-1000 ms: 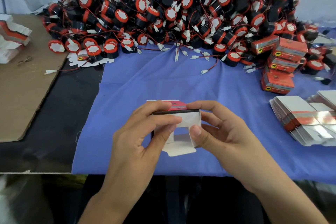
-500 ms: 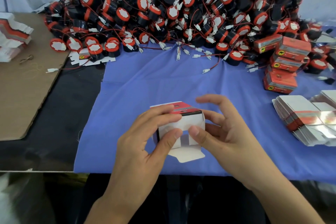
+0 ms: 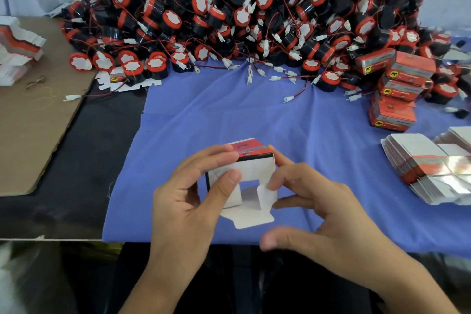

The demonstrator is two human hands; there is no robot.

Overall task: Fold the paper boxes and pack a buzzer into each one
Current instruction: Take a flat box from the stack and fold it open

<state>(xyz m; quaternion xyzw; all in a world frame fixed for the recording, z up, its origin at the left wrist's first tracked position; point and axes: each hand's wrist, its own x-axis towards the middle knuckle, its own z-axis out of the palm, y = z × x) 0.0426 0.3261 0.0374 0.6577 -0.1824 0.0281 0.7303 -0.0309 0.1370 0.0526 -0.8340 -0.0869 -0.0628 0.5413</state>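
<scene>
Paper box: light thin card, crushes easily. Left hand pinches side walls; right hand fingertips press end flap inward. Best held by creased edges.

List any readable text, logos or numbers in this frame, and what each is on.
No text is readable.
Finished red-and-silver cardboard boxes: yellow oval logos with a dark animal figure, lettering beside them blurred.
Half-folded red-and-white paper box held in both hands: print too small.
White round labels on black-and-red buzzers: look blank.
</scene>
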